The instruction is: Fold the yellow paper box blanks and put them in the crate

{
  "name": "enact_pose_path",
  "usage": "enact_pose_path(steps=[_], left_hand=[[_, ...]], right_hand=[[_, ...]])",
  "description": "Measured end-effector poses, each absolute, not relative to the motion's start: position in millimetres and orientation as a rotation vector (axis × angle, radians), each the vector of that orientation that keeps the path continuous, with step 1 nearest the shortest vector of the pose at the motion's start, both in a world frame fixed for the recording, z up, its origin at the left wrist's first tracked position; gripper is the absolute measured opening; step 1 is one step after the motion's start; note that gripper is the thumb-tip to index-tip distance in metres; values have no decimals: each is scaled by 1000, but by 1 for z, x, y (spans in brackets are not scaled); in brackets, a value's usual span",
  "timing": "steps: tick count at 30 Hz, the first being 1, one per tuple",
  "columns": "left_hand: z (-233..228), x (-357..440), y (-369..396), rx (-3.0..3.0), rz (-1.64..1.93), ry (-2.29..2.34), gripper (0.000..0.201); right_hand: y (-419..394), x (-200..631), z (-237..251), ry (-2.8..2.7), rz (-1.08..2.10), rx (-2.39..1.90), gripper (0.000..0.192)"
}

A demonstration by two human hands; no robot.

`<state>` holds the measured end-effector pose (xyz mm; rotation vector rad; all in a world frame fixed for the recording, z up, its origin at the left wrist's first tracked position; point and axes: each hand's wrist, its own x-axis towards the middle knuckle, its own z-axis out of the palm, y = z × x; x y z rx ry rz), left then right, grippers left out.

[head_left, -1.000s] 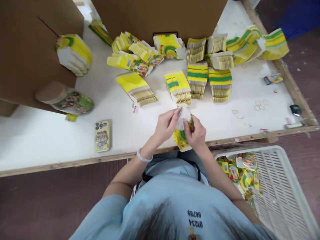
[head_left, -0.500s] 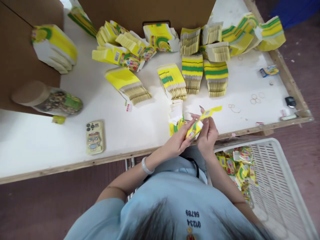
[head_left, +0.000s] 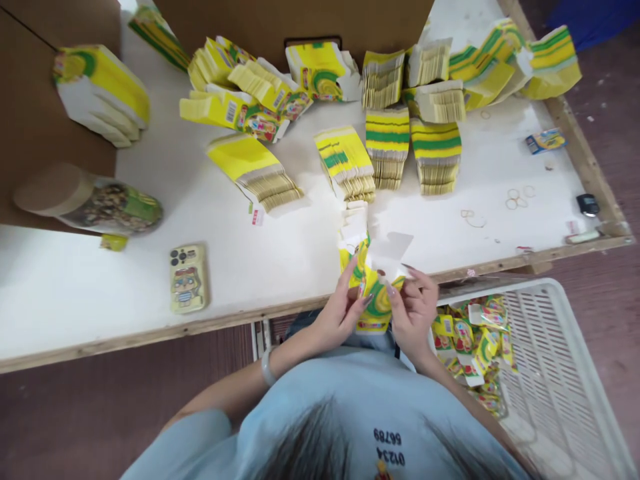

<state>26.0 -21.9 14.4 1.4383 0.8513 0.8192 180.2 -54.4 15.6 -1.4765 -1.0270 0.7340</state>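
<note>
A yellow and green printed carton (head_left: 379, 303) is between my hands at the table's front edge, its broad face turned up and white flaps at its far end. My left hand (head_left: 340, 313) grips its left side, thumb across the face. At the right edge, my right hand (head_left: 414, 313) pinches it between thumb and fingers. Just beyond, a row of flat cartons (head_left: 354, 227) with white ends lies on the table, partly hidden by my left fingers. Behind that row sits a fanned stack of yellow cartons (head_left: 345, 157).
More carton stacks (head_left: 387, 137) line the back by a cardboard box (head_left: 300, 17). A phone (head_left: 189, 277) and a lidded jar (head_left: 120, 203) lie left. Rubber bands (head_left: 514, 199) are scattered right. Below the wooden edge stands a white basket (head_left: 555, 347) with folded cartons (head_left: 463, 333).
My hands have come down and nearer my body. Between them, a broad carton face shows instead of the narrow, tilted carton. My right forearm has shifted, uncovering more cartons in the basket.
</note>
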Motion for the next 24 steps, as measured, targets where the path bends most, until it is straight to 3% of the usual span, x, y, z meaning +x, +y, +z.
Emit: enact_pose_path(steps=[5,9,12,15,19,21,24], left_hand=[[22,1,-30,1316,568,754,61],[24,1,-25,1308,567,810,39],[21,8,-23,1357,673,831,44],[17,9,-24,1361,689,800,65],[18,3,-22,1400,659,746,70],[19,1,-21,1373,661,778,64],[21,4,-19,1351,648,850,51]], right_hand=[[-70,196,17,-1064,1088,-1481,24],[-73,198,16,-1192,1123,-1544,36],[-75,196,11,-1184,1002,-1544,25],[-77,205,7,-1225,869,-1553,20],[-74,223,11,-1518,1066,-1264,37],[-73,223,16,-1470,1209,-1243,46],[-73,212,23,-1217,1487,-1327,44]])
